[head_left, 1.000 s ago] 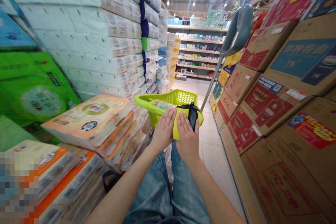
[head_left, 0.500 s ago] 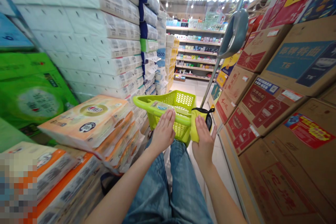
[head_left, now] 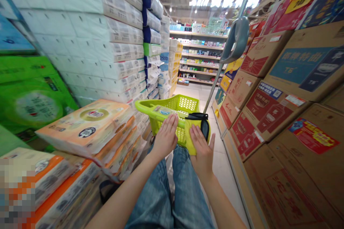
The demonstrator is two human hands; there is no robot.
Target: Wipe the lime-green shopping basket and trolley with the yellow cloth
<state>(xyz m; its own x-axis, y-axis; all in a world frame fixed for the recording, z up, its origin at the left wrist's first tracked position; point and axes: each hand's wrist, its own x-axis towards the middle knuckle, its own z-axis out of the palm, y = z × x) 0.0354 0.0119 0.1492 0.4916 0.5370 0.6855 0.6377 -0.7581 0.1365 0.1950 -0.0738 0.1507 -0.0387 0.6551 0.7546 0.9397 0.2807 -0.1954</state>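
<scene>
A lime-green plastic shopping basket [head_left: 161, 112] with a perforated wall sits just beyond my knees, its handle folded along the near rim. On that near rim lies my left hand [head_left: 166, 137], fingers stretched out flat and close together, nothing visible in them. Against the basket's right corner, my right hand [head_left: 201, 148] holds a yellow pouch [head_left: 190, 139] with a black edge and dark side panel. Its fingers lie over the near face and the thumb sticks out to the right. Part of the pouch is hidden behind this hand.
Stacked tissue packs [head_left: 88, 114] and tall white paper bundles [head_left: 80, 35] line the left. Cardboard cartons [head_left: 285, 107] are piled at right on a low wooden platform [head_left: 233, 161]. A metal pole [head_left: 215, 86] with a grey loop leans beside the basket; stocked shelves [head_left: 199, 52] stand ahead.
My right hand and the yellow pouch have shifted left and slightly down, closer to my left hand. The pouch now overlaps the basket's corner more. My left hand has barely moved.
</scene>
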